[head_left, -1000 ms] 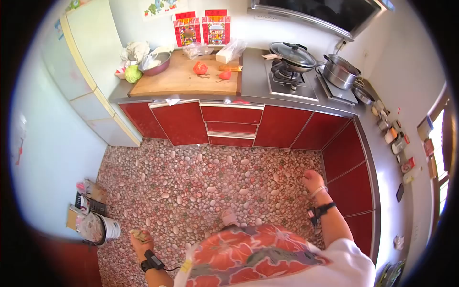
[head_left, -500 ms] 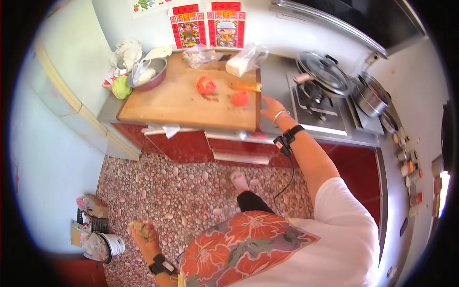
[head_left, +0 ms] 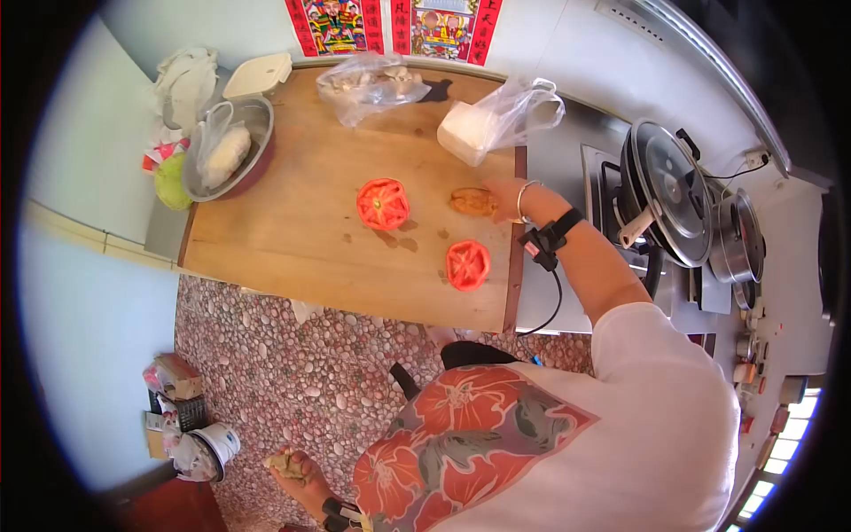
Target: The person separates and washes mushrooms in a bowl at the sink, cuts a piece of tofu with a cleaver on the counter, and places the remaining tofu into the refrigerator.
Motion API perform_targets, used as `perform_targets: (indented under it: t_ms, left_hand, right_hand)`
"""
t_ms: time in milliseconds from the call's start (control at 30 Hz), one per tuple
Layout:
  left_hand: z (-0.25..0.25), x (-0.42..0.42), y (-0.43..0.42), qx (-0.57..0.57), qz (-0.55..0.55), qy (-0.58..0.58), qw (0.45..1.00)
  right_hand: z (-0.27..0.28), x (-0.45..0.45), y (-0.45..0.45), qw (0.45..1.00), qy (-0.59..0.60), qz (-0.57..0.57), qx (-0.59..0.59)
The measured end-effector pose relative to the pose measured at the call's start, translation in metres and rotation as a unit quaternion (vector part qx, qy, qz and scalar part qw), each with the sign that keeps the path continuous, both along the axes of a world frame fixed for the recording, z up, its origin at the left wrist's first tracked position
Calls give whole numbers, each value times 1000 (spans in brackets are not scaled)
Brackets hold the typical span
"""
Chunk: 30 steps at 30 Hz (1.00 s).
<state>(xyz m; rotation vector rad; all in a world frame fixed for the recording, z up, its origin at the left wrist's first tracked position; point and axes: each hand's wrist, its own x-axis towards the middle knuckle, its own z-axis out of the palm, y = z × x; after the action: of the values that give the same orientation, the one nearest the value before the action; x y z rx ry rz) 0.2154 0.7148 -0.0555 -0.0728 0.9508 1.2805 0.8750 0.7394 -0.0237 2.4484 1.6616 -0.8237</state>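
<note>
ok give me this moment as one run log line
left hand: holds crumpled beige item | right hand: at brown oblong item, grip unclear | two red cut tomato pieces: on flat tan wooden board

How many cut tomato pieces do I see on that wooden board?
2: one tomato piece near the middle of the wooden board, another tomato piece toward its front right corner. No others show.

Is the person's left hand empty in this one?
No, the left hand holds a small, crumpled-looking beige-brown item above the pebble-patterned floor.
</note>
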Motion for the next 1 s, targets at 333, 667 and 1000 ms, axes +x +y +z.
perform_targets:
  t_ms: [333,667,1000]
  left_hand:
    - [9,32,50,7,-15,10,1000]
    - [25,65,25,4,44,116,992]
    - [46,201,142,-68,-206,271,938]
  right_hand:
    - [68,-25,39,989,-108,37,96]
    - [72,183,186,971,-208,-59,103]
    - [67,201,172,991,-119,17,63]
